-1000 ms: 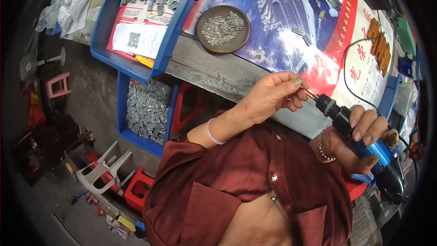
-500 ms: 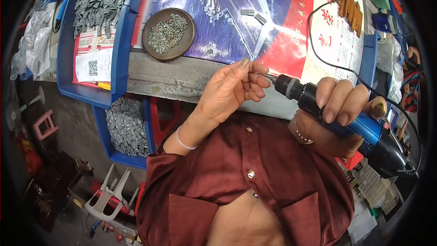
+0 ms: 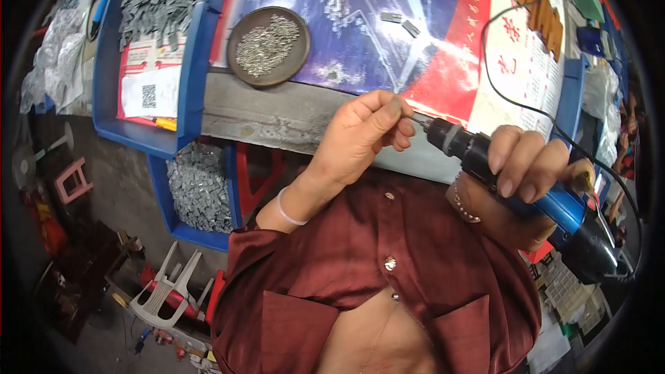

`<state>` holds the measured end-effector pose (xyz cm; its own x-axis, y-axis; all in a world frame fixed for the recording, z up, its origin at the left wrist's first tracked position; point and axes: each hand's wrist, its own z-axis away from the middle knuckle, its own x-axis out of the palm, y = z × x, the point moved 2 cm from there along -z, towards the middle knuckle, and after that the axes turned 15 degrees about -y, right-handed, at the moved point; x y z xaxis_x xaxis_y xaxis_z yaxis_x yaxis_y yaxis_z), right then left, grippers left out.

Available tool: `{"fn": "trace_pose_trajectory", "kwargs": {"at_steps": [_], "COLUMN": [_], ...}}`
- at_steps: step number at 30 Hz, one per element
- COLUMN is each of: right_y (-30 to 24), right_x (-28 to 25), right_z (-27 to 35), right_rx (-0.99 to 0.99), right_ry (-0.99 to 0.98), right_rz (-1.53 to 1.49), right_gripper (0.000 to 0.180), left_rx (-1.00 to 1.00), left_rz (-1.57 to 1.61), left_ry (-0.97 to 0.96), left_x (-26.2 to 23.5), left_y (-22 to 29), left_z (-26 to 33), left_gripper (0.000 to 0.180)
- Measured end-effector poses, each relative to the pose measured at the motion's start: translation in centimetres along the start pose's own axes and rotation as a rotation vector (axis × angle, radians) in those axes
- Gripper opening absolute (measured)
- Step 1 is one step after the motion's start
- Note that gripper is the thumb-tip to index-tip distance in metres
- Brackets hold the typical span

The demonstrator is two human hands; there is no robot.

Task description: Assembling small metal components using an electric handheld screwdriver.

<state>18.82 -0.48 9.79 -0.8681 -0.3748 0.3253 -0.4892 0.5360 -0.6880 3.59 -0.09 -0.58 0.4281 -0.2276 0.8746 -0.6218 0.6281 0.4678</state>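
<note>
Right hand (image 3: 530, 166) wrapped tight round the blue-and-black corded electric screwdriver (image 3: 526, 190), held level at chest height so its tip meets the left hand (image 3: 360, 142). Left grip pinched shut, thumb against fingertips, on something small at the driver bit (image 3: 418, 120), too tiny to identify, steadied just over the near edge of the table (image 3: 277, 114). Round dark metal dish of small silvery screws (image 3: 268, 46) within easy reach on the table, blue plastic tray of grey metal pieces (image 3: 156, 21) beside it.
</note>
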Motion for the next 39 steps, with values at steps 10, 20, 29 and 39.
{"fn": "trace_pose_trajectory", "kwargs": {"at_steps": [10, 20, 29, 39], "right_y": [0.7, 1.0, 0.3, 0.4], "right_x": [0.6, 0.8, 0.9, 0.9], "right_z": [0.8, 0.8, 0.7, 0.3], "right_rx": [-0.049, -0.134, -0.05, -0.002], "right_ry": [0.002, 0.004, -0.027, -0.065], "right_rz": [0.103, 0.085, 0.154, 0.16], "right_gripper": [0.054, 0.054, 0.048, 0.049], "left_rx": [-0.026, -0.068, -0.097, -0.135], "left_rz": [0.042, 0.255, 0.455, 0.553], "left_ry": [-0.071, -0.021, -0.078, -0.028], "left_x": [-0.1, -0.3, -0.7, -0.7], "left_y": [-0.5, -1.0, -1.9, -1.8], "left_z": [-0.1, 0.0, -0.2, -0.2], "left_gripper": [0.019, 0.021, 0.02, 0.019]}}
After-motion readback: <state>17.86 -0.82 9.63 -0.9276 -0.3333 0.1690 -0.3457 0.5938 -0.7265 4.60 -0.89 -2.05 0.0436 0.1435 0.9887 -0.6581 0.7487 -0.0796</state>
